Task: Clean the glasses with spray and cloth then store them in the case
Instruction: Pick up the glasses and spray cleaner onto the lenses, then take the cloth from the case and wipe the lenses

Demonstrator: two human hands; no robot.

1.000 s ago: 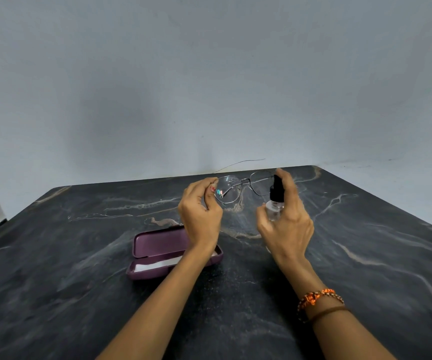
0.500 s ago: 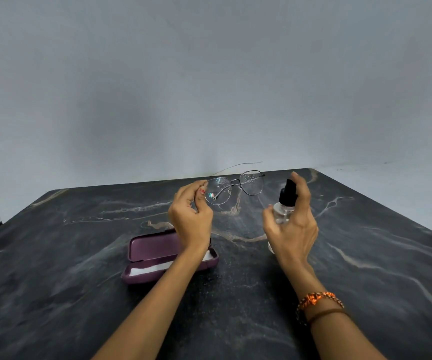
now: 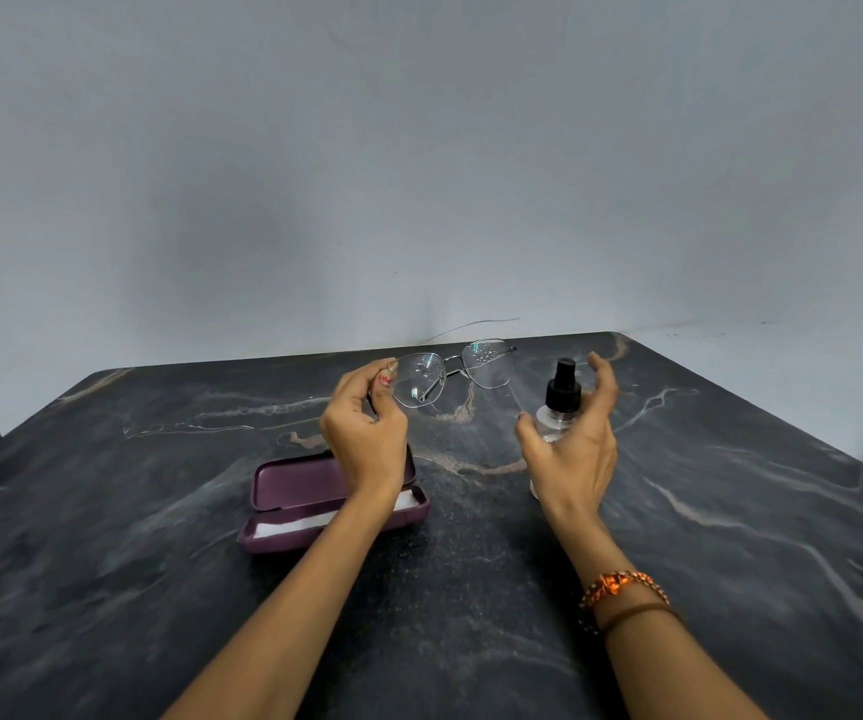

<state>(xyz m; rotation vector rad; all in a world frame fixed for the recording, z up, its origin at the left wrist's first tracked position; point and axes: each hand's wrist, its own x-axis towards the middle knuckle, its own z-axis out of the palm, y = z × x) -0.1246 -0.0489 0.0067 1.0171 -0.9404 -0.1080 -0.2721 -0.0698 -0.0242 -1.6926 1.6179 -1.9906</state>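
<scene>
Dark marbled tabletop (image 3: pixel 159 511) against a plain grey wall. Glasses (image 3: pixel 453 370), held in the air above the centre of the table, carry visible droplets on both lenses. Left hand (image 3: pixel 364 433), at the glasses' 8 o'clock, pinches the frame at the outer edge of the near lens. Spray bottle (image 3: pixel 556 407), at the glasses' 4 o'clock and apart from them, is gripped round its body by the right hand (image 3: pixel 572 449), forefinger lifted clear of the black nozzle. Open purple case (image 3: pixel 284 491) lies at 7 o'clock under the left wrist, a white cloth (image 3: pixel 294 524) inside. Spraying appears finished; the next move likely calls for setting the bottle down and taking the cloth to wipe the lenses.
</scene>
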